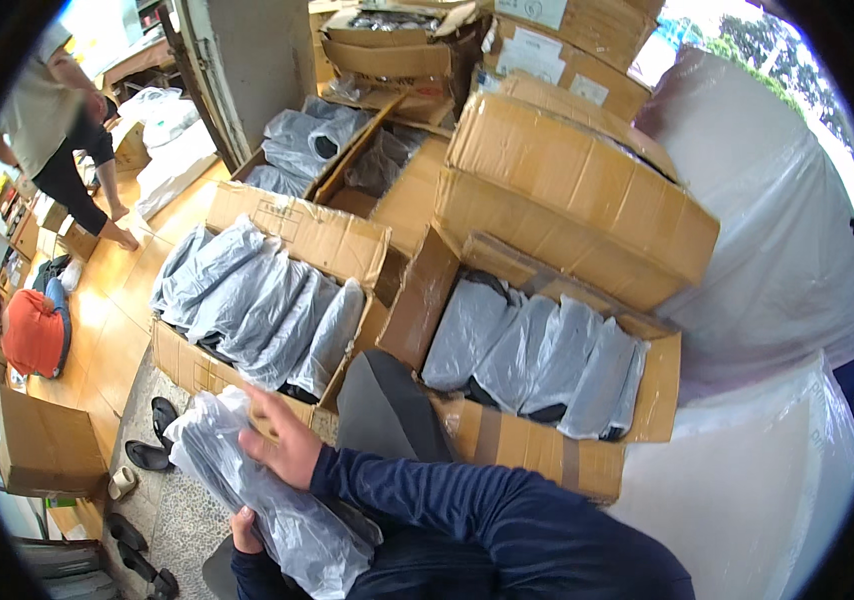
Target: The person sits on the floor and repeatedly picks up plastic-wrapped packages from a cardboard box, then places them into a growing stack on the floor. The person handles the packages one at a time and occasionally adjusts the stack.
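Note:
Across my lap lies a dark item in a clear plastic bag [292, 515], its kind hidden by the cloudy wrapping. My left hand [246, 531] is closed on the near side of the bag, thumb up and most fingers out of sight beneath. Over the bag's far end rests my right hand [285, 440], fingers stretched out and apart. Beyond my knees stands an open carton [192, 368] packed with a row of similar bagged dark items [265, 300]. To its right a second open carton [597, 462] holds several more bagged items [537, 350].
Closed and open cardboard boxes [577, 200] pile up behind. Plastic-covered stacks [747, 220] stand on the right. Dark shoes [150, 456] and a pale pair [122, 482] lie on the speckled floor at left. One person [57, 120] stands indoors; another in orange [37, 332] is low down.

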Available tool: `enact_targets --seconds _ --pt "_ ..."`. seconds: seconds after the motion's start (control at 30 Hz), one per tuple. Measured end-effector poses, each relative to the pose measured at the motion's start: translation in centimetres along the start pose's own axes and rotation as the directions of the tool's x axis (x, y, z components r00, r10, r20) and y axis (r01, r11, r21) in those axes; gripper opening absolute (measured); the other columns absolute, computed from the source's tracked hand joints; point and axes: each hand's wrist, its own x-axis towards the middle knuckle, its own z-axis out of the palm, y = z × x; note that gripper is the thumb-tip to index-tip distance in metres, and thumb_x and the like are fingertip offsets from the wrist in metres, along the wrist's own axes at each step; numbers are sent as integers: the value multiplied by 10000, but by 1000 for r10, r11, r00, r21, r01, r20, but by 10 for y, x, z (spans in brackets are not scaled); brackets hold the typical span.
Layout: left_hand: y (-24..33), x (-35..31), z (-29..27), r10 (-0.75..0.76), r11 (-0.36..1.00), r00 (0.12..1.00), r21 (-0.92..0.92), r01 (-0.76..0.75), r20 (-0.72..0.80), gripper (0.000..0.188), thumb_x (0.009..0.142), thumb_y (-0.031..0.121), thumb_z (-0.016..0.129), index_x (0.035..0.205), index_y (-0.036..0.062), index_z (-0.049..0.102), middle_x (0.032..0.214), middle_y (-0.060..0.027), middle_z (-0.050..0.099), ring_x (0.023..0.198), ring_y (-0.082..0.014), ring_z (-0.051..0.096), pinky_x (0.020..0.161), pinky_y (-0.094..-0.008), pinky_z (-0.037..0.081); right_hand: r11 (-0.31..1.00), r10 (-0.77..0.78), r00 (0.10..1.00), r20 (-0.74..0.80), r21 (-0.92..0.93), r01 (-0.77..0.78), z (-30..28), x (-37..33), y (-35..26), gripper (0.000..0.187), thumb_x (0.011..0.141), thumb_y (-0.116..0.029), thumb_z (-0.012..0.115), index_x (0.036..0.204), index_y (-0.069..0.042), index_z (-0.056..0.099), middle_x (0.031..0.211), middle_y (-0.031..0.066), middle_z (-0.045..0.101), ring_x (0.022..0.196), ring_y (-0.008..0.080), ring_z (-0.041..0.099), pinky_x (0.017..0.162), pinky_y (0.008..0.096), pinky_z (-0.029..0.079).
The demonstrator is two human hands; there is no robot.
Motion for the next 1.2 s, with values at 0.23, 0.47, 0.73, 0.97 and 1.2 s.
enact_targets --seconds 0.23,0.47,0.73,0.97,1.2 --pt "23 11 56 -88 993 977 93 71 195 730 773 451 574 1275 -73 493 1198 -186 603 1085 -310 598 965 -411 463 990 -141 967 213 13 142 -61 52 -34 363 929 -303 565 1083 20 626 1059 204 645 1030 324 618 908 372 457" --pt "10 34 63 -129 986 948 140 92 290 635 755 317 653 1234 -76 516 1138 -146 631 1049 -265 617 936 -373 466 993 -62 971 233 -81 83 -87 43 -53 316 949 -256 493 1049 1 648 1016 154 664 986 234 626 870 341 472" --pt "16 37 52 21 945 991 -327 24 133 677 846 342 619 1366 -39 415 1290 -162 553 1144 -258 570 1009 -377 429 984 -65 996 60 -160 74 -13 -14 6 544 929 -155 437 1421 48 331 1351 252 439 1217 329 481 1059 373 331" --pt "-22 -13 -67 371 446 851 -732 -515 -373 508 932 344 525 1316 12 494 1224 -186 601 1109 -333 595 977 -482 472 981 57 616 786 -160 113 -38 -110 -13 366 793 -17 624 1158 17 631 850 158 687 749 272 685 718 313 537" --pt "-33 -39 -80 588 161 719 -817 -553 -371 486 913 324 540 1316 52 510 1225 -170 602 1122 -342 583 988 -514 456 961 256 809 529 -49 -272 -18 -55 -21 279 914 -73 509 1160 32 589 995 122 644 876 171 620 785 294 507"
